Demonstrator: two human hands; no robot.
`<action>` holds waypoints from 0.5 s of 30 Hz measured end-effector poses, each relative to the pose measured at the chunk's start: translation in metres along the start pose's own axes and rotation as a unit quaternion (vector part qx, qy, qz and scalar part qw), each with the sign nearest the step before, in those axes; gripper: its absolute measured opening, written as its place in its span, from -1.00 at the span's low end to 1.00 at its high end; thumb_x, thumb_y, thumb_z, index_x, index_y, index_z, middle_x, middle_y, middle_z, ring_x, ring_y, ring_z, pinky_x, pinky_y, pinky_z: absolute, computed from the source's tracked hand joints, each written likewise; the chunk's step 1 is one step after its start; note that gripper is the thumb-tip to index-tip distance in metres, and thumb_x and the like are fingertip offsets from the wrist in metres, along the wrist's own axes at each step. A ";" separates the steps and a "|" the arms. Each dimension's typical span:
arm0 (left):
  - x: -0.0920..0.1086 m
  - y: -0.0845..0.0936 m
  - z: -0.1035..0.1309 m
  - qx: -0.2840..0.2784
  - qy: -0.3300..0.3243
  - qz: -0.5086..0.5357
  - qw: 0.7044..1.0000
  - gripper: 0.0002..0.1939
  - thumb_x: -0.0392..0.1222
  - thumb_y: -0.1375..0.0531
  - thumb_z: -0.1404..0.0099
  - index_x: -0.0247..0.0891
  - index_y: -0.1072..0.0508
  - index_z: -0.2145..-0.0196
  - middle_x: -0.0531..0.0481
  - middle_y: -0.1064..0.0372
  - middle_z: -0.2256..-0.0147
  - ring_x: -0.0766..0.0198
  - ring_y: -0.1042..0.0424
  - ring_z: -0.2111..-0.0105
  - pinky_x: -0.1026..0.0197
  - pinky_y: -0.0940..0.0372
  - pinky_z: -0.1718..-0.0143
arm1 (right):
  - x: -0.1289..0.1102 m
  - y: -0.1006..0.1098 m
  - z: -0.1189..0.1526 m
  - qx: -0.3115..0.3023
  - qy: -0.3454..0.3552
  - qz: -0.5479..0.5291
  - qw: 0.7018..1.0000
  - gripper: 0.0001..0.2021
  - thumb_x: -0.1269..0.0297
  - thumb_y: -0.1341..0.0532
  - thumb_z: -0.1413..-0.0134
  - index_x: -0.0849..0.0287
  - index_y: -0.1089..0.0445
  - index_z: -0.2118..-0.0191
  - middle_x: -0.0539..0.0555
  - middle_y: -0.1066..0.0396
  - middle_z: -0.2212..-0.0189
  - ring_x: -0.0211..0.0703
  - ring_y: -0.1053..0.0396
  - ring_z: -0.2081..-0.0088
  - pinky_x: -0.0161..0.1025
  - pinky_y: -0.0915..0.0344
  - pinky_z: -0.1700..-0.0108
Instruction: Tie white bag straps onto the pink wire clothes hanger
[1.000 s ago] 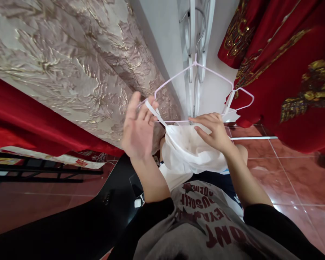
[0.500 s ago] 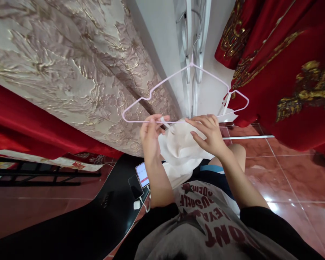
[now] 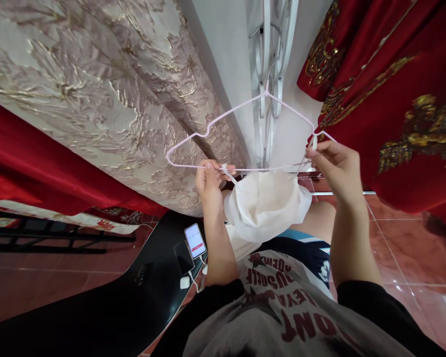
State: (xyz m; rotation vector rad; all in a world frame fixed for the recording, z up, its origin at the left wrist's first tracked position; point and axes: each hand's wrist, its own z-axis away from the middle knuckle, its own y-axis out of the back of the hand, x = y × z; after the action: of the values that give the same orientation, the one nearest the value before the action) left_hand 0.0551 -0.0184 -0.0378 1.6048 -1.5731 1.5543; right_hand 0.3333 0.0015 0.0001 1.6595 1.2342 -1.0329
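A thin pink clothes hanger is spread across the middle of the view, its metal hook pointing up. My left hand is closed on its bottom bar, left of centre, with a white strap looped over the bar by the fingertips. My right hand pinches the other white strap at the hanger's right notch. Both straps belong to a white cloth garment that hangs below the bar over my lap. Its lower part is bunched up and partly out of sight.
White hangers hang behind the pink one. Beaded red cloth is on the right; gold-patterned pale fabric drapes on the left. A black seat carries a lit phone, a dark phone and a white charger.
My right hand has moved right, from the bottom bar's middle to the strap at the right notch. The white garment now spreads wider below the bar. My left hand stays at the bar.
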 end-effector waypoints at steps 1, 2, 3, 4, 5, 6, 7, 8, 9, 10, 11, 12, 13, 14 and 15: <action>0.001 0.001 -0.001 -0.001 -0.002 -0.009 1.000 -0.49 0.32 -0.34 -0.38 -0.17 -0.34 0.33 -0.04 -0.60 0.42 0.25 -0.58 0.47 0.28 -0.37 0.45 | -0.004 -0.002 -0.002 0.013 0.021 -0.008 1.000 -0.92 0.28 -0.41 -0.11 0.11 -0.65 0.26 0.02 -0.59 0.39 -0.32 -0.34 0.47 -0.25 -0.34 0.41; 0.001 0.002 -0.002 -0.002 -0.004 -0.015 1.000 -0.49 0.32 -0.33 -0.38 -0.17 -0.34 0.34 -0.05 -0.60 0.42 0.25 -0.57 0.48 0.27 -0.37 0.45 | -0.005 -0.003 -0.004 0.024 0.042 -0.020 0.999 -0.90 0.30 -0.39 -0.12 0.09 -0.67 0.23 0.03 -0.63 0.34 -0.30 -0.36 0.46 -0.23 -0.36 0.40; 0.002 0.002 -0.003 -0.004 -0.004 -0.017 1.000 -0.49 0.33 -0.33 -0.38 -0.17 -0.34 0.34 -0.05 -0.60 0.42 0.25 -0.56 0.49 0.26 -0.37 0.45 | -0.005 -0.004 -0.008 0.036 0.064 -0.038 0.997 -0.85 0.32 -0.38 -0.13 0.07 -0.68 0.18 0.04 -0.66 0.28 -0.28 -0.38 0.45 -0.19 -0.39 0.38; 0.003 0.003 -0.004 -0.008 -0.003 -0.016 1.000 -0.48 0.33 -0.33 -0.38 -0.16 -0.34 0.35 -0.05 -0.60 0.43 0.25 -0.55 0.49 0.26 -0.37 0.45 | -0.001 -0.005 -0.013 0.050 0.085 -0.059 0.993 -0.81 0.33 -0.38 -0.14 0.04 -0.69 0.12 0.06 -0.68 0.23 -0.25 -0.42 0.42 -0.15 -0.42 0.35; 0.004 0.004 -0.005 -0.011 -0.002 -0.014 1.000 -0.48 0.33 -0.34 -0.38 -0.16 -0.34 0.35 -0.05 -0.60 0.43 0.25 -0.54 0.50 0.25 -0.37 0.45 | 0.005 -0.004 -0.018 0.066 0.107 -0.079 0.989 -0.78 0.33 -0.39 -0.16 0.02 -0.69 0.08 0.07 -0.69 0.18 -0.21 -0.46 0.39 -0.10 -0.46 0.31; 0.005 0.004 -0.006 -0.014 0.000 -0.011 1.000 -0.48 0.33 -0.34 -0.37 -0.16 -0.34 0.36 -0.04 -0.60 0.43 0.26 -0.53 0.51 0.25 -0.37 0.46 | 0.014 -0.002 -0.024 0.090 0.132 -0.099 0.982 -0.76 0.33 -0.41 -0.17 0.01 -0.69 0.04 0.08 -0.69 0.14 -0.16 -0.52 0.34 -0.05 -0.50 0.26; 0.006 0.005 -0.006 -0.017 0.002 -0.009 1.000 -0.47 0.34 -0.35 -0.36 -0.16 -0.34 0.36 -0.04 -0.60 0.44 0.26 -0.52 0.51 0.25 -0.36 0.46 | 0.025 0.000 -0.030 0.122 0.162 -0.117 0.972 -0.74 0.33 -0.42 -0.18 0.01 -0.68 0.01 0.09 -0.69 0.12 -0.11 -0.56 0.29 0.00 -0.53 0.20; 0.006 0.005 -0.006 -0.018 0.005 -0.009 1.000 -0.46 0.35 -0.35 -0.35 -0.16 -0.33 0.36 -0.04 -0.60 0.43 0.26 -0.52 0.52 0.25 -0.36 0.46 | 0.037 0.004 -0.035 0.157 0.196 -0.130 0.959 -0.73 0.33 -0.44 -0.18 0.01 -0.67 -0.01 0.09 -0.68 0.11 -0.05 -0.60 0.22 0.04 -0.55 0.14; 0.007 0.005 -0.006 -0.018 0.010 -0.011 1.000 -0.46 0.36 -0.35 -0.35 -0.16 -0.32 0.36 -0.05 -0.60 0.43 0.26 -0.51 0.52 0.25 -0.36 0.46 | 0.049 0.008 -0.039 0.196 0.233 -0.141 0.942 -0.72 0.34 -0.45 -0.19 0.01 -0.66 -0.02 0.09 -0.67 0.10 -0.01 -0.62 0.16 0.08 -0.56 0.08; 0.007 0.006 -0.006 -0.018 0.014 -0.012 1.000 -0.45 0.36 -0.35 -0.34 -0.16 -0.32 0.37 -0.05 -0.60 0.42 0.27 -0.50 0.52 0.24 -0.36 0.46 | 0.061 0.012 -0.040 0.224 0.265 -0.145 0.927 -0.72 0.35 -0.44 -0.22 0.01 -0.65 -0.04 0.09 -0.66 0.09 0.00 -0.62 0.12 0.10 -0.56 0.03; 0.007 0.006 -0.006 -0.018 0.018 -0.013 1.000 -0.45 0.37 -0.35 -0.34 -0.16 -0.31 0.37 -0.06 -0.60 0.42 0.27 -0.50 0.52 0.24 -0.36 0.46 | 0.071 0.016 -0.040 0.243 0.287 -0.147 0.915 -0.72 0.35 -0.42 -0.27 0.00 -0.64 -0.06 0.09 -0.65 0.08 0.01 -0.62 0.10 0.11 -0.55 -0.02; 0.007 0.006 -0.006 -0.019 0.020 -0.012 1.000 -0.45 0.37 -0.35 -0.35 -0.15 -0.31 0.37 -0.05 -0.60 0.42 0.27 -0.49 0.52 0.23 -0.36 0.45 | 0.079 0.019 -0.037 0.256 0.296 -0.146 0.908 -0.73 0.34 -0.39 -0.30 -0.01 -0.63 -0.08 0.09 -0.64 0.08 0.01 -0.61 0.10 0.11 -0.55 -0.03; 0.006 0.006 -0.005 -0.021 0.021 -0.011 0.999 -0.45 0.37 -0.35 -0.35 -0.15 -0.31 0.37 -0.05 -0.60 0.41 0.27 -0.49 0.53 0.23 -0.37 0.45 | 0.083 0.021 -0.032 0.266 0.294 -0.142 0.907 -0.75 0.33 -0.36 -0.34 -0.02 -0.64 -0.07 0.09 -0.64 0.09 0.00 -0.62 0.12 0.10 -0.55 -0.02; 0.006 0.005 -0.005 -0.022 0.021 -0.009 0.999 -0.46 0.36 -0.35 -0.35 -0.15 -0.32 0.36 -0.04 -0.60 0.41 0.28 -0.49 0.53 0.23 -0.36 0.45 | 0.084 0.022 -0.025 0.277 0.285 -0.136 0.908 -0.77 0.31 -0.35 -0.35 -0.04 -0.65 -0.05 0.09 -0.64 0.11 0.00 -0.62 0.16 0.10 -0.57 0.01; 0.005 0.005 -0.005 -0.023 0.020 -0.007 1.000 -0.46 0.36 -0.35 -0.35 -0.15 -0.32 0.36 -0.03 -0.61 0.41 0.28 -0.49 0.53 0.23 -0.36 0.45 | 0.082 0.022 -0.016 0.290 0.274 -0.123 0.909 -0.80 0.29 -0.35 -0.36 -0.05 -0.66 -0.02 0.09 -0.64 0.14 0.01 -0.62 0.20 0.11 -0.58 0.06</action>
State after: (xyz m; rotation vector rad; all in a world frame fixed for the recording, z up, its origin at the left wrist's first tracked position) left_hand 0.0475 -0.0178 -0.0334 1.5474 -1.5615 1.5233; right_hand 0.3720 0.0377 -0.0681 2.4175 1.6335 -1.2088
